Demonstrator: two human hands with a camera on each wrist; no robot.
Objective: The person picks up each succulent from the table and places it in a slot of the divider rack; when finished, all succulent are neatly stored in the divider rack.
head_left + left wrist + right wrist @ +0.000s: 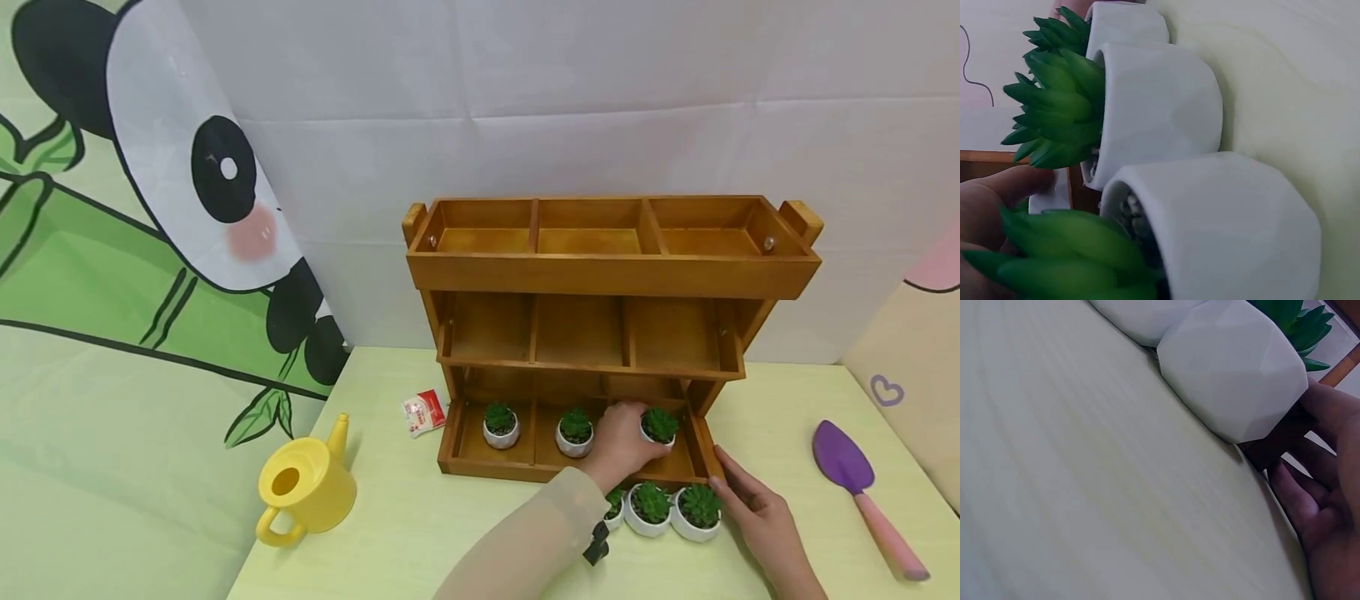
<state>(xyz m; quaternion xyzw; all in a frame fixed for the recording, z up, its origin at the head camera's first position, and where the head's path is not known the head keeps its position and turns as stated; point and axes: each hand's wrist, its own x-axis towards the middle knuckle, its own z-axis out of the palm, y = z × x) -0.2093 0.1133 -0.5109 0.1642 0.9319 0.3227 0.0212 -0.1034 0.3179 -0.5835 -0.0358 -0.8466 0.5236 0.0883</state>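
My left hand pinches a small white pot with a green artificial succulent at the right compartment of the bottom tier. Whether the pot touches the tier's floor, I cannot tell. The brown wooden three-tier shelf has its lower right front corner held by my right hand, thumb in front and fingers along the side. Two potted succulents, one left and one middle, sit in the bottom tier. Before the shelf stand more pots in a row; my left sleeve partly hides one.
On the table's left stands a yellow watering can. A small red-and-white packet lies beside the shelf's left foot. To the right is a purple trowel with a pink handle. A white cloth backdrop hangs behind the shelf.
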